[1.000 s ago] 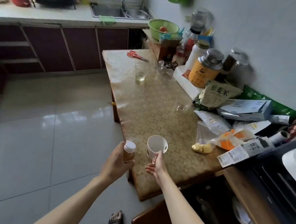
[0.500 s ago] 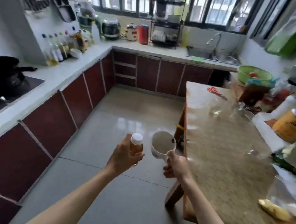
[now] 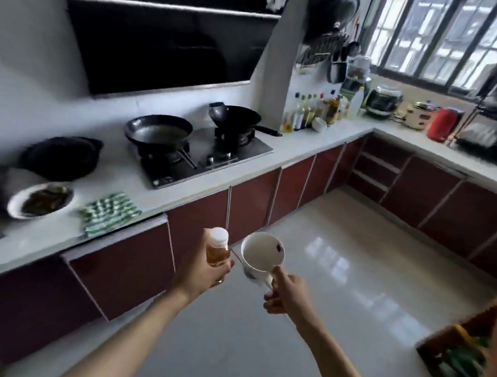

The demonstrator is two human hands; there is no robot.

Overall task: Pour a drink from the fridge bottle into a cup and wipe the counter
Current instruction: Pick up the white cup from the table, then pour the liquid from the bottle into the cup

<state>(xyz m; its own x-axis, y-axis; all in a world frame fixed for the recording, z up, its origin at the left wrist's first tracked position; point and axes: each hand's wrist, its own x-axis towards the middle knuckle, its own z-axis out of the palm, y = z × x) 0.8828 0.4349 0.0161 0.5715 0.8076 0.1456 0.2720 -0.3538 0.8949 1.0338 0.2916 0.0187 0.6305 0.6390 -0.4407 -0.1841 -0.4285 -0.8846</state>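
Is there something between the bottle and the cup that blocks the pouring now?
Only the bottle's own white cap, which is on. The bottle in the left hand stands upright beside the white cup, held by its handle in the right hand. Nothing else sits between them, and the cup's mouth is uncovered.

White counter (image 3: 164, 195), hob (image 3: 232, 154), plate (image 3: 39, 200), green cloth (image 3: 109, 212)
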